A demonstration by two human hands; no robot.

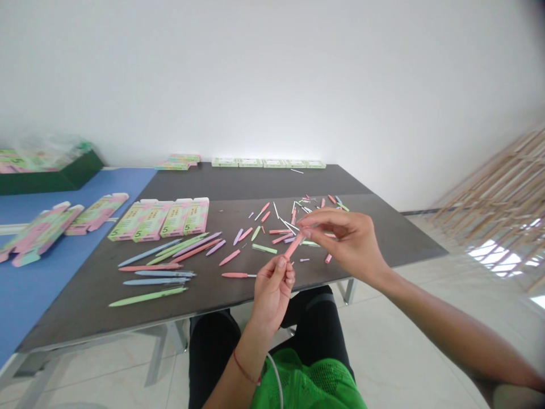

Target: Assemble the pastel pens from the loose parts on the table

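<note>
My left hand (275,287) is closed around the lower end of a pink pen barrel (293,246), which tilts up to the right above the table's front edge. At its upper end the fingertips of my right hand (347,236) pinch together; whether they hold a smaller part there is hidden. Beneath and behind the hands lie loose pen parts: a green barrel piece (264,248), a pink pen tip section (230,257), white refills (276,210) and small clips. A pink front piece with a refill (235,275) rests just left of my left hand.
Whole pens in blue, green, purple and pink, such as a green pen (147,297), lie at the left. Behind them are flat printed boxes (185,217). More boxes (268,163) line the wall. A dark green bin (51,176) stands on the blue surface (121,187).
</note>
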